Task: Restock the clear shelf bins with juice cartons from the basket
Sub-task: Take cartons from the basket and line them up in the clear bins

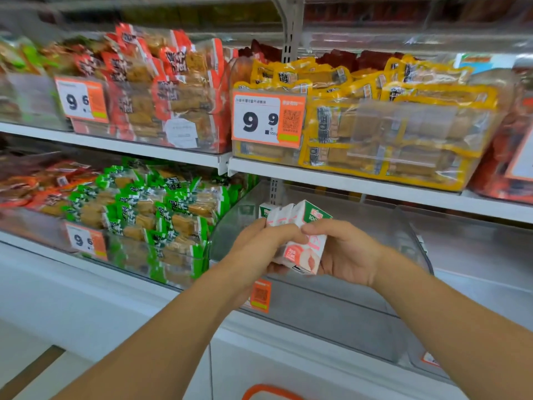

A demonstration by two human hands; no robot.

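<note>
Both hands meet over a small cluster of juice cartons (298, 241), held in the air at the mouth of the clear bin (331, 310) on the lower shelf. The left hand (259, 246) closes around the cluster from the near-left side, thumb reaching across the top, while the right hand (350, 252) cups the right side with thumb and forefinger pinched on the upper edge; the two-handed grip looks meant to keep several loose cartons squared together so they can go in as one block. The cartons are pink and white with green tops, tilted back toward the shelf, their tops leading, which suits sliding them under the shelf (375, 183) above. How many there are is hard to tell, as fingers hide part of the stack. The bin in front of them appears empty, its sloped front wall low enough to let hands pass over it, and an orange tag (259, 295) hangs on that wall. To the left, a neighbouring bin holds green snack packs (161, 215); above sit yellow packs (389, 131) behind a price card (266, 118). At the bottom edge an orange rim (271, 391) shows, probably the basket, kept close below for the next grab.
</note>
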